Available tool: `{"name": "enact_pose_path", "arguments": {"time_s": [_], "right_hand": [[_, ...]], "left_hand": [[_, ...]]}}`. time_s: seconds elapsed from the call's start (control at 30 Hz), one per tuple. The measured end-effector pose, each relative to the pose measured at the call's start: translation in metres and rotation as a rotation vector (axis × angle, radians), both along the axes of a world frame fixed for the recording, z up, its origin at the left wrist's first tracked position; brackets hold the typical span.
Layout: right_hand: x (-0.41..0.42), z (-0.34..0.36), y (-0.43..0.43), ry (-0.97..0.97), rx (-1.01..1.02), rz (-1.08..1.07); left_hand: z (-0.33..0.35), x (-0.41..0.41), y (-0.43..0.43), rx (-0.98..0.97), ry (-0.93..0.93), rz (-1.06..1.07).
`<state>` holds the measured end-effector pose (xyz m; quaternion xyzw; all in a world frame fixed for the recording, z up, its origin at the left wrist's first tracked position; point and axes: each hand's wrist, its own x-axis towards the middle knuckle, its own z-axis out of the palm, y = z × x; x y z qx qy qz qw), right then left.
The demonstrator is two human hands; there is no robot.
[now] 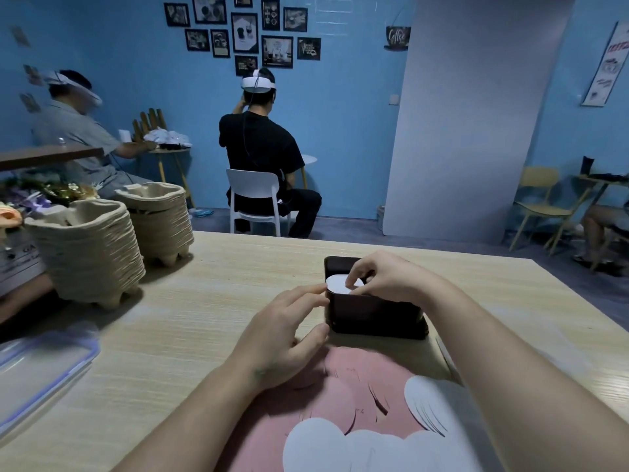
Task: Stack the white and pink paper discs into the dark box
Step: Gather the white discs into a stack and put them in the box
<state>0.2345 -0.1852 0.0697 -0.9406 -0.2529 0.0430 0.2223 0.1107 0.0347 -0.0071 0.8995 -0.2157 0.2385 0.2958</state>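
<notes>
A dark box (pixel 374 318) stands on the wooden table just beyond a spread of pink paper discs (pixel 343 396) and white paper discs (pixel 320 447) near the front edge. A white disc (pixel 337 284) lies in the top of the box. My right hand (pixel 381 274) reaches over the box and pinches this disc with curled fingers. My left hand (pixel 289 328) sits at the box's left side, its straight fingertips touching the disc's edge and its thumb against the box wall.
Two tall stacks of pulp cup trays (pixel 92 253) stand at the left of the table. A clear plastic lid (pixel 41 366) lies at the near left. Two people with headsets sit beyond the table; chairs stand at the far right.
</notes>
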Motion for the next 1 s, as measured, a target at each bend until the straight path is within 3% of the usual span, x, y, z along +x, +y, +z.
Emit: {"name": "enact_pose_path", "arguments": {"time_s": [0.3, 0.53, 0.67, 0.9, 1.0], "right_hand": [[-0.006, 0.007, -0.009, 0.021, 0.098, -0.021], [-0.067, 0.017, -0.036, 0.035, 0.552, 0.07], [-0.112, -0.008, -0.051, 0.086, 0.699, 0.145], [-0.159, -0.053, -0.062, 0.087, 0.639, 0.134], [-0.169, -0.062, -0.061, -0.025, 0.506, 0.153]], "left_hand": [[0.003, -0.004, -0.001, -0.023, 0.02, 0.01], [0.015, -0.022, 0.001, -0.088, 0.001, 0.02], [0.015, -0.044, 0.001, -0.02, 0.037, 0.013], [0.002, -0.084, -0.007, 0.123, 0.18, -0.076], [0.001, -0.094, -0.007, 0.147, 0.216, -0.077]]}}
